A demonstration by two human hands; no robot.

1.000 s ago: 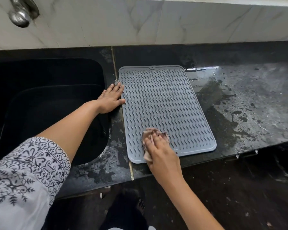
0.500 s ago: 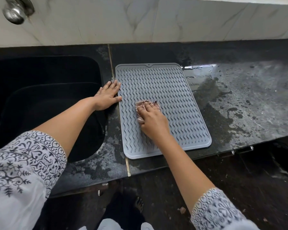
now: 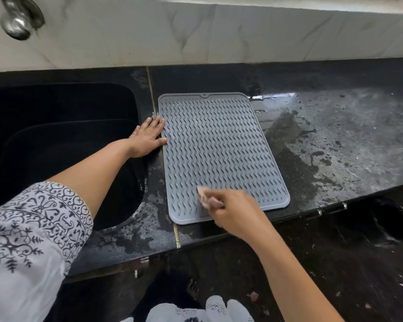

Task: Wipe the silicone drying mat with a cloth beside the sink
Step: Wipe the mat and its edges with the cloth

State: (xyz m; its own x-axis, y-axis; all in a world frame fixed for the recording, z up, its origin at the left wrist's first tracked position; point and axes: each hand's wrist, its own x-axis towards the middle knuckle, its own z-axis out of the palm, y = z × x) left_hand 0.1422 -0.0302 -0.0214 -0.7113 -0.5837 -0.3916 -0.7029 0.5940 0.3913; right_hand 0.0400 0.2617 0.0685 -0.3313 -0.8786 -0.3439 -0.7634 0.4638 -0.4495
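Now the silicone mat (image 3: pixel 219 147) lies beside the sink (image 3: pixel 56 140). Our left hand (image 3: pixel 148 138) presses flat, fingers (image 3: pixel 157 123) straight, on its sink-side edge; our right hand (image 3: pixel 233 212) pinches the cloth (image 3: pixel 205 196) farther from the sink. On the wet counter (image 3: pixel 335 145) it could skid, we judge, if that pressure slackens.

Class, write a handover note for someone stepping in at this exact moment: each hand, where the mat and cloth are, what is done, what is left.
Left hand: flat on the counter, fingertips against the left edge of the mat, steadying it.
Right hand: grips the cloth, pressed on the mat's near edge.
Mat: flat on the counter, right of the sink.
Done: wiping under way; extent unclear.
Left: wipe the rest, up to the far edge.
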